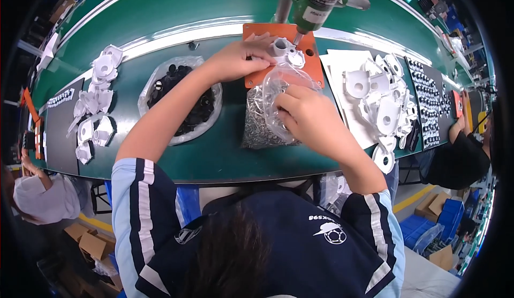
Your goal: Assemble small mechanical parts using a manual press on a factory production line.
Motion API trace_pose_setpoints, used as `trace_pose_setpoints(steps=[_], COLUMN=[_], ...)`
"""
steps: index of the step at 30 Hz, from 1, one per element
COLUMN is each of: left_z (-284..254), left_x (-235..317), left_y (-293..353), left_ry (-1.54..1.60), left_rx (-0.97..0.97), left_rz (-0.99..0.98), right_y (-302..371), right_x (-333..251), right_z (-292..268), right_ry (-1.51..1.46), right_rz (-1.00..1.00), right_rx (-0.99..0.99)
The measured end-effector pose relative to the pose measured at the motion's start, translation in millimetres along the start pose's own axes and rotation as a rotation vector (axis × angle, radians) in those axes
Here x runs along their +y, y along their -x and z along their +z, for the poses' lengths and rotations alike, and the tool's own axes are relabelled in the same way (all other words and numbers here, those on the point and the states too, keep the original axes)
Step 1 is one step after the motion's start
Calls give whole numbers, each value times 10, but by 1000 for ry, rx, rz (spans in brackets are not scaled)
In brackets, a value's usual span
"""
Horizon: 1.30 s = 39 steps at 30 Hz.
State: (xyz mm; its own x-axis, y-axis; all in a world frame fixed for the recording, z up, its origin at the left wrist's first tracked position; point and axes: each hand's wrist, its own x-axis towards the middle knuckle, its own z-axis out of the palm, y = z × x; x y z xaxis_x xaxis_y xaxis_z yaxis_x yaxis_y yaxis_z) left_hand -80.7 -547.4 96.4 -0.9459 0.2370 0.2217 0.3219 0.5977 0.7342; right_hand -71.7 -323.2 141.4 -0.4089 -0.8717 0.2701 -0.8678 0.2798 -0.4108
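Note:
My left hand (238, 60) reaches onto an orange base plate (256, 78), its thumb and fingers closed on a white plastic part (289, 54) with a round collar. This part sits under the tip of a green machine head (317, 3). My right hand (310, 115) is at the mouth of a clear plastic bag (258, 126) full of small metal pieces that look like screws. Its fingers are curled together, and what is between them is hidden. The bag lies against the near edge of the orange plate.
Left of the bag, black parts (201, 108) fill another plastic bag. White plastic parts lie in a row (96, 100) at far left and in a pile (383, 102) at right. Black-and-white pieces cover a dark mat (428, 105). Other people sit at both ends.

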Motion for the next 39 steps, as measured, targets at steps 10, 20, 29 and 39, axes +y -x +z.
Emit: trace_pose_setpoints(steps=[10, 20, 29, 39], left_z=[-575, -217, -359, -505], left_x=[359, 111, 184, 177], left_y=[1067, 1390, 1325, 31], left_ry=[-485, -573, -458, 234], left_rx=[20, 153, 194, 217], left_rz=[-492, -383, -414, -264], right_y=[-27, 9, 129, 107], right_x=[106, 165, 235, 590], right_z=[-37, -120, -212, -389], right_ry=[-329, -452, -498, -802], right_rz=[157, 194, 219, 426], right_rx=[-61, 94, 122, 158])
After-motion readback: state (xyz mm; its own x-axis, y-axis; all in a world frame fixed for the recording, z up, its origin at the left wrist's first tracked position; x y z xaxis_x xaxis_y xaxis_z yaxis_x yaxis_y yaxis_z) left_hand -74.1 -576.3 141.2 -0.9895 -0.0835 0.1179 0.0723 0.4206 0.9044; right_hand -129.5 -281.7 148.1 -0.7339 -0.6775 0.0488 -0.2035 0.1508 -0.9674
